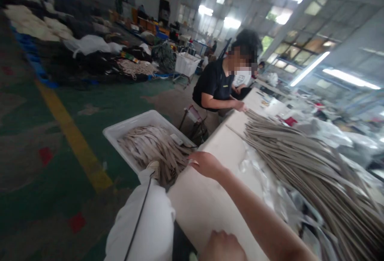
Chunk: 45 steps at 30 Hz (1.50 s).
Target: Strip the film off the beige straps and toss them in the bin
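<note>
My right hand [207, 165] reaches over the near edge of the pale-topped table [210, 201], its fingers closed. Between thumb and fingers a small light piece shows, which looks like the end of a pale strip. Just beyond the fingertips, many flat beige strips [150, 145] lie loosely in a white plastic bin [129, 123] on the floor. Low in the view, my left hand [222, 247] is curled, knuckles up, over the table's near side. It is blurred and cut off by the frame; what it holds, if anything, is hidden.
A long bundle of grey-beige strips [303, 161] lies along the table's right side over clear plastic [258, 169]. Farther along, a seated person [214, 81] in a dark shirt handles the bundle's far end. My white-trousered leg [147, 221] and shoe [154, 169] are beside the bin.
</note>
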Available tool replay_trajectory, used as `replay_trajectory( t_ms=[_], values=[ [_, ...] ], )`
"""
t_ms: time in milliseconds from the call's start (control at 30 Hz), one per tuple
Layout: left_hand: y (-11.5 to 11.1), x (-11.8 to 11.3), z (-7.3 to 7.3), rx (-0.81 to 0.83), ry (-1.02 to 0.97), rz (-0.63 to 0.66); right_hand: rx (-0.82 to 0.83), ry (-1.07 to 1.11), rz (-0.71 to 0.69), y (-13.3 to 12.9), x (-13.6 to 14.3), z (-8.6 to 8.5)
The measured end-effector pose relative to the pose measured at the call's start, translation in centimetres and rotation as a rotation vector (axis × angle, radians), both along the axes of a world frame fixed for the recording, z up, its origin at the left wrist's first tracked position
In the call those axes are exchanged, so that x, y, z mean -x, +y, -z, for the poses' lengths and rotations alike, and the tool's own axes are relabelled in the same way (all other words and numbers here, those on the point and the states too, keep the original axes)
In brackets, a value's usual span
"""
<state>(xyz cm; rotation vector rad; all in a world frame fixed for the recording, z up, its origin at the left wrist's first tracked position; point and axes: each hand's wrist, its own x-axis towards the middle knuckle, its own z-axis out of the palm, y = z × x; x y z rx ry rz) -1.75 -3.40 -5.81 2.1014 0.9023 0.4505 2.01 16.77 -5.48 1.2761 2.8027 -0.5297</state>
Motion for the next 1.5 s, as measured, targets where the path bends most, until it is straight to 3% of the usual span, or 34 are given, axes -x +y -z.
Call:
replay_trajectory(
  t_ms=[100, 167, 233, 367, 467, 567, 633, 767, 933, 1033, 1133, 1267, 1500],
  values=[
    [-0.5, -1.3, -1.6, 0.020, 0.231, 0.006, -0.188, 0.052, 0.251, -5.5, -8.7, -1.8],
    [-0.5, -1.3, -2.7, -0.025, 0.376, 0.013, -0.239, 0.058, 0.414, -8.6, -12.9, -1.4],
    [-0.3, -1.1, -3.4, -0.098, 0.420, 0.050, -0.192, 0.076, 0.466, -10.9, -15.2, 0.0],
    [1.0, -0.7, -3.4, -0.141, 0.428, 0.032, -0.114, 0.177, 0.416, -13.2, -14.5, 2.4],
    [2.7, -0.2, -3.0, -0.178, 0.369, -0.172, -0.114, 0.221, 0.399, -14.3, -13.1, 2.3],
    [4.3, 0.6, -2.6, -0.228, 0.310, -0.432, -0.110, 0.259, 0.371, -14.6, -13.3, 1.2],
    [4.8, 0.8, -2.1, -0.228, 0.299, -0.513, -0.142, 0.267, 0.444, -13.9, -14.3, 0.5],
    [4.3, 0.0, -1.1, -0.200, 0.297, -0.468, -0.264, 0.253, 0.658, -10.0, -15.9, -0.5],
    [4.3, -0.7, -1.2, -0.215, 0.220, -0.481, -0.234, 0.269, 0.641, -5.9, -15.2, -0.9],
    [5.5, 0.3, -1.5, -0.232, 0.160, -0.629, -0.233, 0.321, 0.654, -7.1, -14.0, -0.5],
    [6.7, 1.1, -1.4, -0.220, 0.104, -0.742, -0.231, 0.370, 0.635, -10.4, -13.1, 0.3],
    [6.8, 0.7, -0.8, -0.170, 0.063, -0.718, -0.260, 0.360, 0.658, -13.1, -13.3, 1.0],
    [5.0, -0.5, -0.6, -0.118, 0.096, -0.434, -0.315, 0.206, 0.887, -10.9, -18.2, 0.3]
  ],
)
